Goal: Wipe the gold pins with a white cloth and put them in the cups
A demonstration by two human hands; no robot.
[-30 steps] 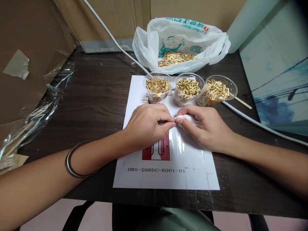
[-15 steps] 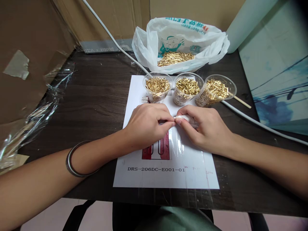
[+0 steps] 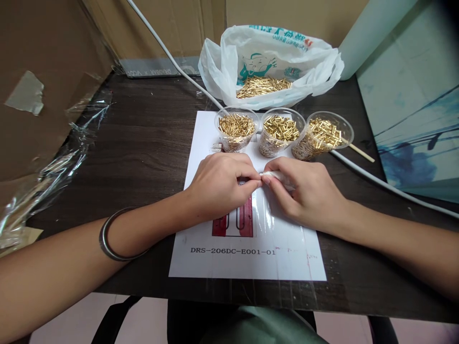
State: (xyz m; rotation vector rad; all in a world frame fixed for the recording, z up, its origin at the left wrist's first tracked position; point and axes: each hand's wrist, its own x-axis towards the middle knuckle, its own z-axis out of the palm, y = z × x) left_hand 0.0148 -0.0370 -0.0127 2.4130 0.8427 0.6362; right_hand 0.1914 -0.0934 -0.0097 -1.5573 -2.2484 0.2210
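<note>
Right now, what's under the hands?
A white sheet with a red diagram, on the dark table. The left hand and right hand, pinching a white piece, hide the diagram's top.

Counter (image 3: 150, 143): dark brown, wood grain
Sheet (image 3: 287, 258): white, red block, black lettering
Pins (image 3: 236, 125): gold
Bag (image 3: 218, 62): white, teal print
Held piece (image 3: 278, 177): white

Dark wooden table (image 3: 143, 143) against brown cardboard wall (image 3: 53, 48), pale floor (image 3: 143, 320) below
</note>
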